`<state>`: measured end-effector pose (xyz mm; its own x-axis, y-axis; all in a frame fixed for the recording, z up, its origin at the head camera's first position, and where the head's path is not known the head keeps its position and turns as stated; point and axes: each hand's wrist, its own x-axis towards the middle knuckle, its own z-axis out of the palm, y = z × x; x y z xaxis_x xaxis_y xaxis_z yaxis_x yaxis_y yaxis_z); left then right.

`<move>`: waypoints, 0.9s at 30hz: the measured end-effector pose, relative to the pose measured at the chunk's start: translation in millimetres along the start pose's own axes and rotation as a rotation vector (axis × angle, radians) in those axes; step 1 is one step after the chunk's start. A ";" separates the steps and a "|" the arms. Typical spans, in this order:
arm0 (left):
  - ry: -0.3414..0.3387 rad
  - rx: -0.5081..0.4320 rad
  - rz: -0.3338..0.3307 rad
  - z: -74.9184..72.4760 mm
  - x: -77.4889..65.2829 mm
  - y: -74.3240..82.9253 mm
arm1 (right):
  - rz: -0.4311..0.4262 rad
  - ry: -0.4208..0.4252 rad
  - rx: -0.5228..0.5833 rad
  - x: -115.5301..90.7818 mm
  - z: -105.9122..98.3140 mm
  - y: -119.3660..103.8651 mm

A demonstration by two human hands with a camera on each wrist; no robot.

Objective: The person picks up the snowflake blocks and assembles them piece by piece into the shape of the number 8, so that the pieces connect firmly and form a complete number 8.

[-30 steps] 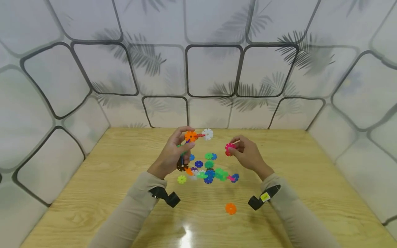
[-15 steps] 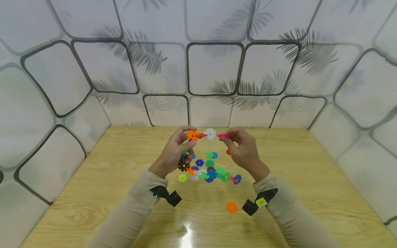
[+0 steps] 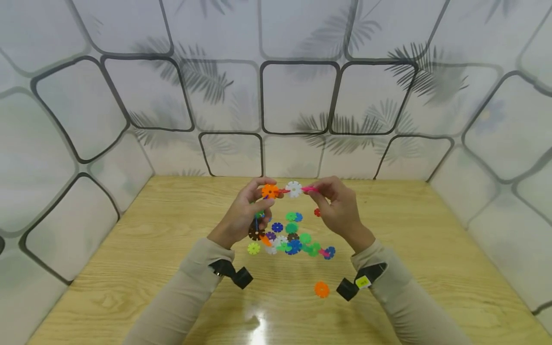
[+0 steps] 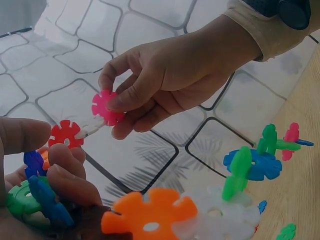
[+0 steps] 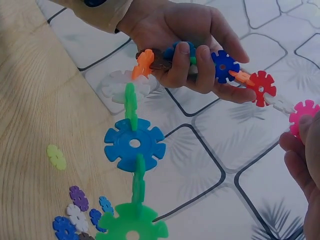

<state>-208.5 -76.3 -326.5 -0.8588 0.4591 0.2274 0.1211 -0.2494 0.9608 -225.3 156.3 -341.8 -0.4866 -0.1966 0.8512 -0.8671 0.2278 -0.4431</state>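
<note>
My left hand (image 3: 241, 213) grips a chain of notched plastic snowflake discs. An orange disc (image 3: 270, 191) sits by its fingertips, followed by a red disc (image 5: 262, 88) and a white disc (image 3: 294, 189). My right hand (image 3: 340, 211) pinches a pink disc (image 4: 107, 107) edgewise at the white one's right rim; the two touch. The chain's other end leaves the left palm through a brown disc (image 3: 256, 233) and runs right through white, green and blue discs (image 5: 134, 145). Fingers hide the chain's middle.
Loose discs lie on the wooden table (image 3: 138, 268) beneath the chain, among them a yellow-green disc (image 3: 253, 248) and a red disc (image 3: 317, 212). Nearer the front is an orange loose disc (image 3: 321, 289). A patterned wall (image 3: 297, 96) stands behind and at both sides.
My right hand has moved left and up with the pink disc, turned it edge-on and brought it against the white disc. The red loose disc has come into view. The left hand barely moved.
</note>
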 end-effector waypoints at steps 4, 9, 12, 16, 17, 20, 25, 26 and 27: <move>-0.019 -0.022 0.008 1.0 -0.1 -0.3 | -0.001 0.002 -0.020 0.6 -0.3 -1.6; -0.026 -0.010 0.015 2.1 0.9 -0.7 | -0.006 0.014 -0.088 0.3 -0.2 -2.3; -0.028 0.009 0.018 2.7 1.2 -0.5 | -0.009 0.025 -0.128 -0.2 0.4 -1.8; -0.040 0.023 0.031 3.1 1.3 -1.1 | -0.022 0.033 -0.161 -0.7 1.4 -1.4; -0.042 0.025 0.037 3.2 1.3 -1.6 | -0.027 0.034 -0.167 -0.7 1.7 -1.4; -0.056 0.034 0.048 3.5 1.3 -3.1 | -0.037 0.038 -0.190 -0.7 2.7 -2.0; -0.075 0.063 0.065 5.7 0.3 -4.9 | -0.059 0.051 -0.229 0.4 4.3 -5.7; -0.078 0.070 0.067 6.2 0.1 -5.2 | -0.067 0.053 -0.237 0.6 4.8 -6.3; -0.081 0.078 0.066 6.4 0.0 -5.8 | -0.076 0.054 -0.244 0.6 5.2 -6.5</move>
<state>-206.0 -69.4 -331.1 -0.8049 0.5124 0.2994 0.2170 -0.2153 0.9521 -220.5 149.7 -339.9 -0.4091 -0.1720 0.8961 -0.8461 0.4394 -0.3019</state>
